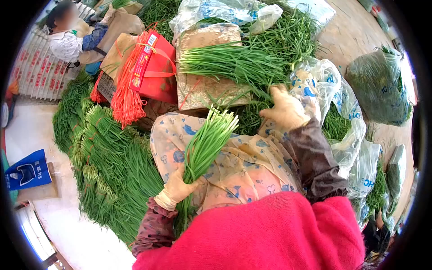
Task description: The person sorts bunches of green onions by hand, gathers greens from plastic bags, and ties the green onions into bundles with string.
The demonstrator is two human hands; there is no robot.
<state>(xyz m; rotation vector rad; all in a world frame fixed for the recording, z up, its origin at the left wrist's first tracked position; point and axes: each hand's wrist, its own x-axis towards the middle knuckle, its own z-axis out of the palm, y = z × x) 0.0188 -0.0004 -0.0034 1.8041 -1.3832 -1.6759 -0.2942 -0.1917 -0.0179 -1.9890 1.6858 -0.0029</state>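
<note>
My left hand (177, 186), in a pale glove, is wrapped round a bunch of long green stalks (204, 146). Their whitish cut ends point up and the leaves hang below the hand, over my patterned apron (252, 166). My right hand (284, 108), also gloved, has its fingers apart beside the leaf tips of a loose pile of stalks (234, 60); nothing shows in its grasp. That pile lies across a worn board (189, 92). Left of the board is a red box (159, 76) with a bundle of red ties (128, 90) hanging over it.
Tied green bunches (108, 157) are heaped at the left. Loose greens (294, 36) and clear plastic bags (351, 135) lie at the back and right, with a filled bag (380, 85) farther right. Another person (67, 45) sits at the upper left. A blue bag (29, 171) is at far left.
</note>
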